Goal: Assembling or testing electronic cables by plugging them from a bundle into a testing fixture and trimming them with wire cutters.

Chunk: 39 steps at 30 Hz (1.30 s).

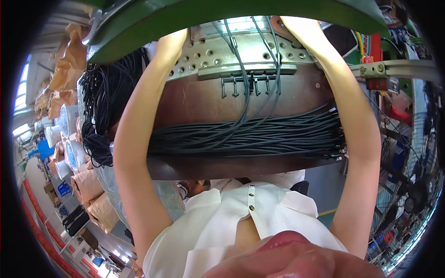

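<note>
Both of my arms reach up and forward over a brown work surface [194, 99]. My left hand [173, 44] is at the left of a perforated metal plate [201, 54], its fingers hidden behind the edge of a green machine cover [241, 10]. On the plate's right side, my right hand [302, 28] is washed out by bright light, and the cover hides its fingers too. Between them, several black cables [239, 58] run up under the cover. A black comb-like plastic piece with short prongs [251, 85] lies just below the plate's metal bar [250, 70].
A thick bundle of black cables [245, 136] lies across the near part of the surface. More cables [113, 88] hang at the left. Paper sacks [90, 185] and white buckets [69, 120] stand farther left. A metal rail [403, 69] juts in at the right.
</note>
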### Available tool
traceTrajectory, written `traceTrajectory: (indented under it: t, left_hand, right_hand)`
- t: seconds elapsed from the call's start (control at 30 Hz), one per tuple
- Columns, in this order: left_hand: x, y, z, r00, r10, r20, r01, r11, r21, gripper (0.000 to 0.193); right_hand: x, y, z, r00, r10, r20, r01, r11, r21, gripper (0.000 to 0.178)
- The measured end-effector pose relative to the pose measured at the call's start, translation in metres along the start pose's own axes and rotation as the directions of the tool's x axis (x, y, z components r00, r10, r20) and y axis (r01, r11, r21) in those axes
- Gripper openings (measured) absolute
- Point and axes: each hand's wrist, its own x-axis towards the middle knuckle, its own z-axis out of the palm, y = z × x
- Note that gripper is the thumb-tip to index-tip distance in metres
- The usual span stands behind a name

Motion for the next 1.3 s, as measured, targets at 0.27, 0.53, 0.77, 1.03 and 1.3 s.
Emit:
traceTrajectory:
  t: [0.27,0.53,0.77,1.03,1.3]
  left_hand:
    - [-0.143,0.132,-0.098,0.99,0.004,0.141,-0.034,0.977,0.209,0.027]
    - [-0.155,0.175,-0.087,0.908,0.229,0.351,-0.363,0.847,0.388,0.023]
    - [-0.15,0.166,-0.053,0.838,0.405,0.365,-0.511,0.816,0.269,0.021]
    - [-0.138,0.153,-0.063,0.806,0.366,0.466,-0.435,0.899,0.045,0.03]
    - [-0.127,0.149,-0.059,0.782,0.296,0.549,-0.352,0.936,-0.002,0.031]
  right_hand:
    - [-0.173,-0.005,-0.112,0.853,-0.266,-0.45,0.388,0.898,0.204,0.021]
    - [-0.078,0.223,-0.099,0.953,-0.139,-0.271,0.106,0.985,-0.133,0.044]
    - [-0.03,0.259,-0.103,0.932,-0.098,-0.35,-0.092,0.868,-0.488,0.025]
    - [-0.171,0.07,-0.168,0.655,-0.115,-0.747,-0.246,0.902,-0.355,0.024]
    - [-0.229,-0.041,-0.139,0.83,-0.334,-0.447,0.05,0.843,-0.536,0.019]
